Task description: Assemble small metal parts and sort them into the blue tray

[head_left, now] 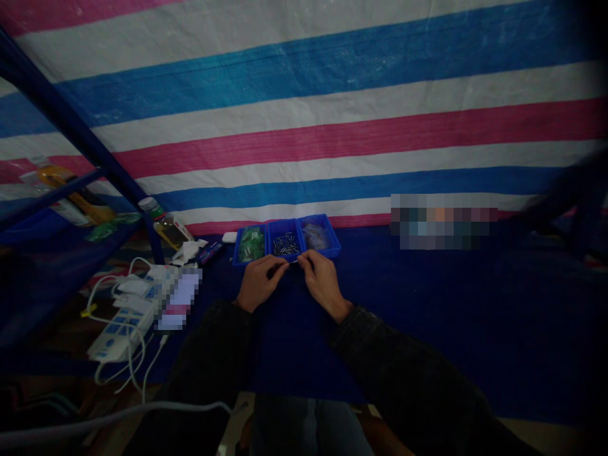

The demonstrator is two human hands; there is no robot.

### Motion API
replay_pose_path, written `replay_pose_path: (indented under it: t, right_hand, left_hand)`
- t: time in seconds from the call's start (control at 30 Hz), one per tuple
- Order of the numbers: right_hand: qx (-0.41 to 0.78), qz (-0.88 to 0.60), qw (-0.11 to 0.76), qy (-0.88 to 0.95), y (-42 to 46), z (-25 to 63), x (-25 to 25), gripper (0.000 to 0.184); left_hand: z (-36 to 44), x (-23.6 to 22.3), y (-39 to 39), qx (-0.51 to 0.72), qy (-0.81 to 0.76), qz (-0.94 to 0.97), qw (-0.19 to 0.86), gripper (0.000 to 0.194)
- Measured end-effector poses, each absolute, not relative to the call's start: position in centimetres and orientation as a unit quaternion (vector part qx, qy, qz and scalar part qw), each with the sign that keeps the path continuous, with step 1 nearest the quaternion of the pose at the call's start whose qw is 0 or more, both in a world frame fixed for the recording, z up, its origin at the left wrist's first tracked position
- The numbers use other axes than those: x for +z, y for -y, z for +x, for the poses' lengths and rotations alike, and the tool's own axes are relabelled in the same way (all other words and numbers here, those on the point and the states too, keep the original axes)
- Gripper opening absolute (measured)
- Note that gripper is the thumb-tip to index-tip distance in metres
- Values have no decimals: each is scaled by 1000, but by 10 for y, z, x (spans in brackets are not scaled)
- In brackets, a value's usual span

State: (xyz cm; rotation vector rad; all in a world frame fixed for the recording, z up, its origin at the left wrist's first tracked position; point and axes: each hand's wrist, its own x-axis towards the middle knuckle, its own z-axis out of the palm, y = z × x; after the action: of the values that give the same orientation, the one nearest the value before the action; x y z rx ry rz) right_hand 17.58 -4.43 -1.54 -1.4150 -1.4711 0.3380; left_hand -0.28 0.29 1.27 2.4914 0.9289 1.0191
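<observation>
ok so the left hand and right hand are both pinching a tiny slim piece, its long axis running roughly sideways from fingertips to fingertips, neither hand nearer, just by the near edge of the middle blue bin

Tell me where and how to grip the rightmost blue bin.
The rightmost blue bin is probably best pinched by its right wall, from the right, over the rim. That raised wall has no bin beside it, whereas the middle bin sits close on the left and the right hand partly covers the front.
</observation>
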Motion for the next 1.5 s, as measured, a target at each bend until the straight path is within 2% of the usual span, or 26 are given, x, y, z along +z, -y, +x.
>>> replay_pose_path:
  t: [0.5,0.73,1.07,1.5]
  right_hand:
    - [172,-569,572,566,45,179,-10,15]
    - [131,-568,591,557,43,180,-11,11]
    - [98,-592,611,516,38,182,-15,12]
    - [97,-540,605,577,34,182,-17,17]
  left_hand:
    - [-7,11,-7,372,-347,850,135,18]
    - [-7,13,-6,381,-362,840,133,18]
    - [-31,25,-11,275,-427,856,97,20]
    - [-58,21,2,118,-521,842,81,16]
